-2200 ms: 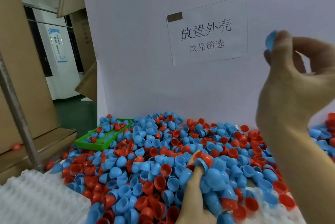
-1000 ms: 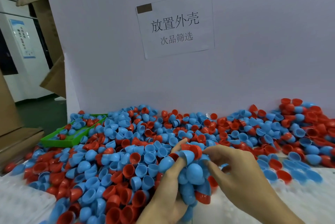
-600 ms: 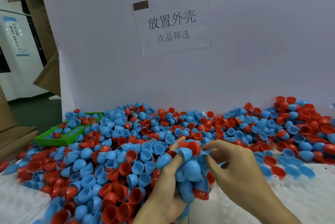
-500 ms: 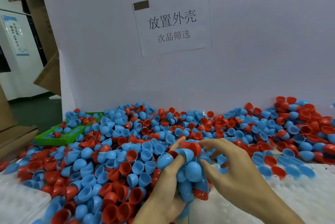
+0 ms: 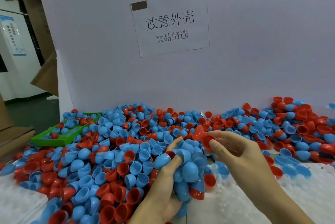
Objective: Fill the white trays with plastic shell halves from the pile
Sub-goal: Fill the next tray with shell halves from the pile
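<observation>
— What have you got nearest to you?

— My left hand (image 5: 168, 184), fingers curled round a handful of shells (image 5: 188, 174), mostly blue with a red one or two at the bottom. I hold them bunched, I'd judge, so I have a stock close by instead of reaching into the heap each time.

— And the other hand?

— My right hand (image 5: 237, 153) is just beside it, a little farther out. Thumb and forefinger pinch a red shell half (image 5: 208, 141) at its rim, with a second red one (image 5: 198, 133) touching it; the other fingers are loosely spread. A rim pinch probably lets me turn it the right way up before seating it.

— Where does it go?

— Into the white tray (image 5: 253, 194) under my right forearm. A few blue and red halves already sit along its far edge; most pockets I can see are bare. Another white tray (image 5: 16, 203) lies at my near left.

— And beyond?

— The pile (image 5: 126, 147) spreads across the table up to the white board (image 5: 253, 42), where a paper sign (image 5: 170, 22) hangs. A green bin (image 5: 52, 139) at far left is half buried in shells.
</observation>
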